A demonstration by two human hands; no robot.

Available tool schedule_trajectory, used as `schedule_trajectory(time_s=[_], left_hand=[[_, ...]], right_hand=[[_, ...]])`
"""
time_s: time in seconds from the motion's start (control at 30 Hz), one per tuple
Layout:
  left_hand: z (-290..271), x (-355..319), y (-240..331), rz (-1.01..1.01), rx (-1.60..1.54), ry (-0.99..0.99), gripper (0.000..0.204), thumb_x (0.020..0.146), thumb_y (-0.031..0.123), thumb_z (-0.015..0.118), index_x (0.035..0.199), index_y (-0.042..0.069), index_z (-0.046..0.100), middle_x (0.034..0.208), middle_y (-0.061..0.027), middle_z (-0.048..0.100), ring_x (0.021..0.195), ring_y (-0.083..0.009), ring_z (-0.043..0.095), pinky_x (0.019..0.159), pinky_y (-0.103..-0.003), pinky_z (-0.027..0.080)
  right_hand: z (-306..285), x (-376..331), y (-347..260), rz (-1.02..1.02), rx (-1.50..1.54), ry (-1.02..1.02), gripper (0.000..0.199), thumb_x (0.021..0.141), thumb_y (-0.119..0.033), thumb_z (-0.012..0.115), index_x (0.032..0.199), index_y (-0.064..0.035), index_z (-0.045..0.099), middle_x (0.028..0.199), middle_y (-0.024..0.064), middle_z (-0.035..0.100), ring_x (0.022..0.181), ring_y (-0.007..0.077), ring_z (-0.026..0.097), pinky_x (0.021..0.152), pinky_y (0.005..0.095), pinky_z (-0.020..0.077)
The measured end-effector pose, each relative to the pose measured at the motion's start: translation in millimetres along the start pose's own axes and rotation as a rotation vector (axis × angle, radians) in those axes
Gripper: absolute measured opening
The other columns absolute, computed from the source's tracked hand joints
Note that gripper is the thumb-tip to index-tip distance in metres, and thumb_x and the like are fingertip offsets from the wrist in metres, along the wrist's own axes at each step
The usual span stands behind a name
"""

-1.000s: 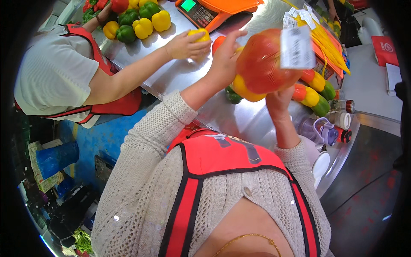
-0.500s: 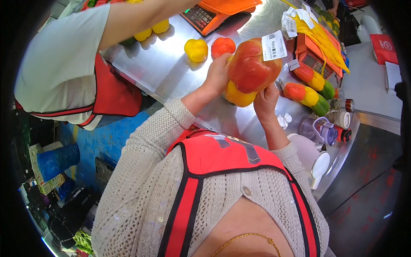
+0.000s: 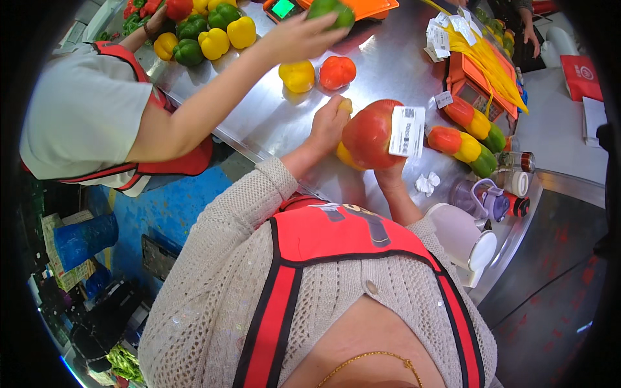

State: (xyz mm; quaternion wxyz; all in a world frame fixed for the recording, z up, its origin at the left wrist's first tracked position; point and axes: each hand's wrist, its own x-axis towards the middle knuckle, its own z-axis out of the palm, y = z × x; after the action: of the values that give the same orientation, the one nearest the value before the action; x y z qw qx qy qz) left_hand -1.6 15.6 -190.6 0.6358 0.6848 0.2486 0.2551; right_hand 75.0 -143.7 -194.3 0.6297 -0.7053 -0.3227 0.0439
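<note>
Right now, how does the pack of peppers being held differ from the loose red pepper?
The pack of peppers is held up; the loose red pepper rests on the metal table. The pack bears a white label; the loose pepper shows none. The pack shows red and yellow; the loose pepper, only red skin. Both look shiny.

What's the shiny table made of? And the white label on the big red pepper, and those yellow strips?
The table looks like metal, perhaps steel: silvery and smooth, with bright reflections. The white label on the red pepper seems smooth paper, thin and printed, maybe plastic-coated. The yellow strips are probably smooth plastic: bright, long and curving.
</note>
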Motion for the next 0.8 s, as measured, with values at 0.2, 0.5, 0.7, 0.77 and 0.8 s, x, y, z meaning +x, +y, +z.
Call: schedule_trajectory(time_s=[0.2, 0.5, 0.7, 0.77, 0.8], left_hand=[[0, -6, -8, -0.024, 0.09, 0.05, 0.027, 0.101, 0.025, 0.049, 0.091, 0.0, 0.055, 0.084, -0.0252, 0.062, 0.077, -0.0423, 0.059, 0.069, -0.045, 0.046], [-25, -11, -12, -0.27, 0.164, -0.1, 0.05, 0.103, 0.042, 0.043, 0.081, 0.0, 0.058, 0.067, -0.0195, 0.06, 0.057, -0.034, 0.057, 0.056, -0.045, 0.044], [-35, -1, 17, -1.022, -0.322, -0.311, 0.043, 0.104, 0.043, 0.042, 0.073, 0.015, 0.052, 0.057, 0.0011, 0.047, 0.037, -0.0115, 0.031, 0.038, -0.029, 0.02], [-39, -2, -15, -1.131, -0.519, -0.373, 0.043, 0.104, 0.044, 0.042, 0.071, 0.016, 0.047, 0.053, 0.0031, 0.039, 0.036, -0.0103, 0.024, 0.038, -0.029, 0.017], [-36, -7, -22, -1.126, -0.512, -0.333, 0.036, 0.101, 0.044, 0.049, 0.079, 0.015, 0.05, 0.057, 0.0023, 0.038, 0.041, -0.0112, 0.019, 0.042, -0.028, 0.019]], right_hand=[[-5, -14, 39, 0.024, 0.002, 0.012, 0.056, 0.084, -0.021, 0.076, 0.133, -0.0043, 0.055, 0.123, 0.012, 0.065, 0.113, 0.0275, 0.064, 0.096, 0.0366, 0.0504], [-13, 21, -11, 0.183, -0.286, -0.248, 0.044, 0.086, -0.022, 0.072, 0.124, -0.0017, 0.062, 0.118, 0.0158, 0.068, 0.108, 0.0285, 0.066, 0.09, 0.037, 0.0516], [-27, 0, 47, 0.233, -0.004, -0.286, 0.042, 0.093, -0.027, 0.065, 0.125, -0.0011, 0.059, 0.123, 0.0151, 0.064, 0.11, 0.0267, 0.064, 0.095, 0.0395, 0.0515], [-33, -2, 68, 0.419, 0.353, -0.318, 0.041, 0.093, -0.025, 0.066, 0.125, -0.0011, 0.059, 0.123, 0.0149, 0.064, 0.109, 0.026, 0.064, 0.096, 0.0396, 0.0513], [-36, -1, 77, 0.509, 0.534, -0.33, 0.04, 0.093, -0.024, 0.067, 0.125, -0.0012, 0.058, 0.122, 0.0147, 0.064, 0.109, 0.0257, 0.064, 0.097, 0.0397, 0.0512]])
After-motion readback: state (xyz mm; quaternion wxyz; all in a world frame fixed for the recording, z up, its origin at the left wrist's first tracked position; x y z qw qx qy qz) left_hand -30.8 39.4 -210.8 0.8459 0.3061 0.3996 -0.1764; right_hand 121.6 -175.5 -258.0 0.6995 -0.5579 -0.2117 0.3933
